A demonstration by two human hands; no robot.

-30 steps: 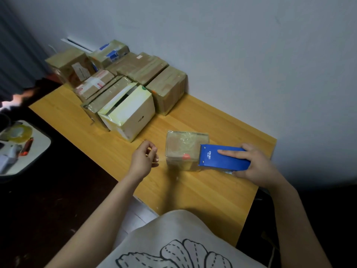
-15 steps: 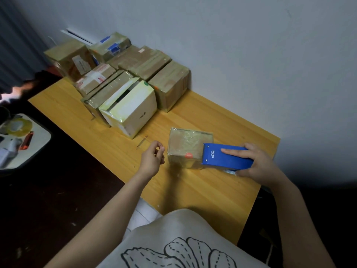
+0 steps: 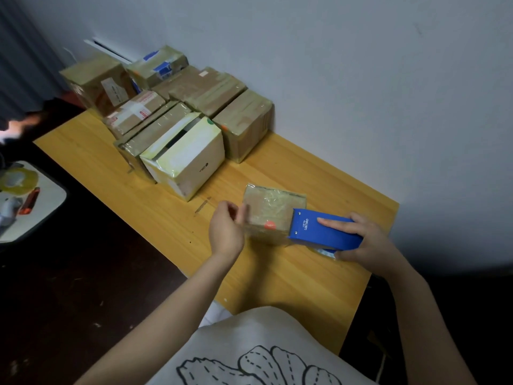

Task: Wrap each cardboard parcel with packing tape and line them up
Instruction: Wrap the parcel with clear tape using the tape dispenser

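Cardboard under layers of glossy tape made the small parcel (image 3: 273, 215) look light and stiff, but slick to the touch. It stood on the bench (image 3: 291, 273), near the front right, well apart from the wrapped parcels (image 3: 194, 120) grouped against the wall. The right hand (image 3: 366, 240) was clenched round the blue tape dispenser (image 3: 324, 232), forefinger laid along its top, with the toothed end against the parcel's near right corner. The left hand (image 3: 226, 232) sat just beside the parcel's left face with its fingers curled, one of them touching the edge. Whether it pinched anything could not be told. A box this small would probably skid under the dispenser's pull, so the safest hold seemed to be across two opposite faces, pressing on the firm edges where the film gives least. The thin tape itself would likely crease and cling if handled loosely.
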